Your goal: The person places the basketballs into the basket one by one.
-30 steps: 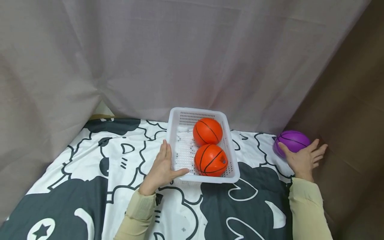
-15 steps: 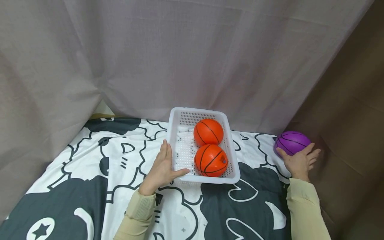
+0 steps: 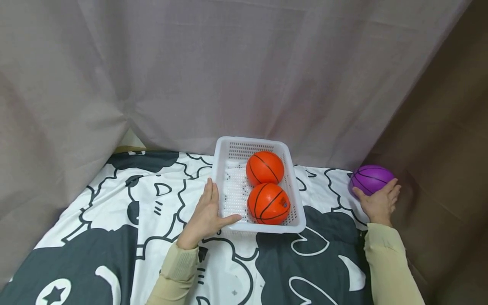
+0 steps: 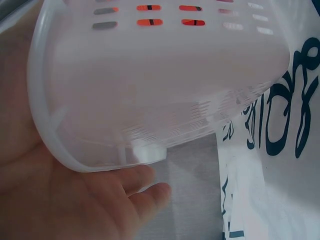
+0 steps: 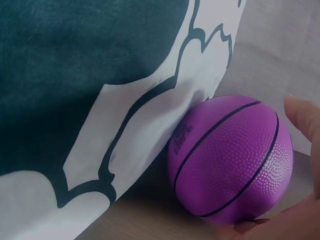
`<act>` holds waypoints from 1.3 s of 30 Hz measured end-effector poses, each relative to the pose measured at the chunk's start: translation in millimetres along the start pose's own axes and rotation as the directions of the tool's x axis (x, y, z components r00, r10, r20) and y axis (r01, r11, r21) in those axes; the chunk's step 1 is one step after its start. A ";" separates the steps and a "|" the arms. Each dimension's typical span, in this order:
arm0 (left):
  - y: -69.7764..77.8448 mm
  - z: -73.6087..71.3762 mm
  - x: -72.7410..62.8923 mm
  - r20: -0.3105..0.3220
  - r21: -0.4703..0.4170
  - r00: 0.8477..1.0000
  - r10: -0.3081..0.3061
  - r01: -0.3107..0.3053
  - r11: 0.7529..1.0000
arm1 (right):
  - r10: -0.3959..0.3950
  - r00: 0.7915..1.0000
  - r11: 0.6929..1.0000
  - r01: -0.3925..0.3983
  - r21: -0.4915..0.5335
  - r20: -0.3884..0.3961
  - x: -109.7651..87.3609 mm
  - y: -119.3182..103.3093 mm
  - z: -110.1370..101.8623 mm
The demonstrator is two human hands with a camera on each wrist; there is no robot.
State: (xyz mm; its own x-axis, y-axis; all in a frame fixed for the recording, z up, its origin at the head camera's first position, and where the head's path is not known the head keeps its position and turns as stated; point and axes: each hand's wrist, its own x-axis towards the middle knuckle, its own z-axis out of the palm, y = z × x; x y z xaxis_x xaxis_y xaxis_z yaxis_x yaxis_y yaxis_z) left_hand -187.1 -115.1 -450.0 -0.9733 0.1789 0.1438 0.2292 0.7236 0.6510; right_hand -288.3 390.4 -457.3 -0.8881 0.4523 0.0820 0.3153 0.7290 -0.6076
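Observation:
My right hand [image 3: 378, 206] is at the near side of a purple mini basketball [image 3: 370, 179], thumb on the left and fingers on the right. In the right wrist view, the fingers [image 5: 267, 231] meet the lower edge of the ball [image 5: 232, 160], while another digit stands a small gap away at upper right. The left hand [image 3: 206, 215] rests against the near left corner of a white plastic basket [image 3: 290, 228], fingers straight along its side and thumb extended over the front rim. Two orange mini basketballs, a far one [image 3: 264, 168] and a near one [image 3: 268, 203], lie inside the basket.
A patterned black-and-white cloth [image 3: 228, 279] covers the surface. Grey fabric [image 3: 244, 76] hangs behind the basket, and a brown fabric wall [image 3: 442, 203] rises on the right, close beside the purple ball.
My right hand has moved left and closer around the purple mini basketball, its fingers less spread. The left hand and the basket have stayed in place.

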 end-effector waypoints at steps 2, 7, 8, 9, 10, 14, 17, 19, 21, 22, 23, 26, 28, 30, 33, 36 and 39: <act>-0.2 0.4 -0.3 -0.002 0.003 1.000 0.003 -0.003 1.000 | 0.001 1.000 1.000 -0.001 0.000 0.000 0.1 -0.1 0.1; -0.1 0.0 -0.6 -0.007 0.011 1.000 0.012 -0.012 1.000 | 0.027 0.999 1.000 -0.027 0.004 -0.034 -0.4 -0.9 -0.6; -0.1 -0.1 -0.5 -0.008 0.012 1.000 0.014 -0.014 1.000 | 0.036 0.998 0.999 -0.036 0.002 -0.047 -0.8 -1.2 -0.8; -0.2 -0.1 -0.6 -0.009 0.011 1.000 0.015 -0.015 1.000 | 0.048 0.997 0.999 -0.048 -0.006 -0.059 -1.2 -1.7 -1.0; -0.2 -0.3 -0.5 -0.010 0.011 1.000 0.017 -0.017 1.000 | 0.060 0.996 0.998 -0.061 -0.022 -0.064 -1.8 -2.0 -1.4; -0.6 -0.3 -0.1 -0.009 0.019 1.000 0.022 -0.022 1.000 | 0.096 0.992 0.994 -0.100 -0.044 -0.084 -3.2 -2.2 -0.9; -1.0 -0.2 0.1 -0.013 0.018 1.000 0.026 -0.026 1.000 | 0.125 0.988 0.992 -0.125 0.015 -0.085 -4.2 -0.8 0.9; -1.0 -0.1 0.2 -0.015 0.013 1.000 0.027 -0.027 1.000 | 0.143 0.986 0.988 -0.136 0.075 -0.090 -5.0 0.7 1.9; -1.1 0.1 0.4 -0.017 0.012 1.000 0.026 -0.026 1.000 | 0.155 0.985 0.983 -0.147 0.112 -0.073 -5.8 2.1 2.2; -1.2 0.1 0.5 -0.016 0.013 1.000 0.025 -0.025 1.000 | 0.150 0.986 0.984 -0.142 0.110 -0.066 -5.8 3.0 2.2; -1.1 -0.1 0.7 -0.017 0.015 1.000 0.024 -0.024 1.000 | 0.145 0.987 0.984 -0.138 0.109 -0.064 -5.9 3.3 2.1; -1.2 -0.4 1.0 -0.018 0.022 1.000 0.025 -0.025 0.999 | 0.120 0.992 0.990 -0.116 0.084 -0.042 -6.6 3.2 2.4; -1.1 -0.7 1.3 -0.020 0.028 0.999 0.032 -0.031 0.999 | 0.111 0.993 0.991 -0.107 0.086 -0.042 -7.3 2.5 3.2; -1.2 -0.7 1.5 -0.024 0.027 0.999 0.038 -0.037 0.999 | 0.113 0.993 0.988 -0.109 0.107 -0.037 -8.6 1.3 3.6; -1.2 -0.9 1.1 -0.023 0.027 0.999 0.042 -0.042 0.999 | 0.126 0.991 0.984 -0.120 0.129 -0.042 -11.6 0.8 3.2; -1.1 -1.1 0.6 -0.016 0.030 0.999 0.039 -0.039 0.999 | 0.134 0.989 0.981 -0.124 0.146 -0.058 -15.2 0.5 1.8; -0.9 -1.6 0.3 -0.013 0.027 0.999 0.036 -0.036 0.999 | 0.135 0.987 0.978 -0.120 0.171 -0.081 -18.3 -1.4 -0.7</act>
State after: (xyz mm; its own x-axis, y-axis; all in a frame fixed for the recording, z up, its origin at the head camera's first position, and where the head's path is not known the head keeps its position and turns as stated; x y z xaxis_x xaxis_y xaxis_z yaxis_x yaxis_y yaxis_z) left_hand -187.6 -116.7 -449.4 -0.9644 0.1964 0.1769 0.2642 0.7345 0.6250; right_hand -272.3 381.5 -457.5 -0.8070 0.5872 0.0629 0.3576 0.5706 -0.7392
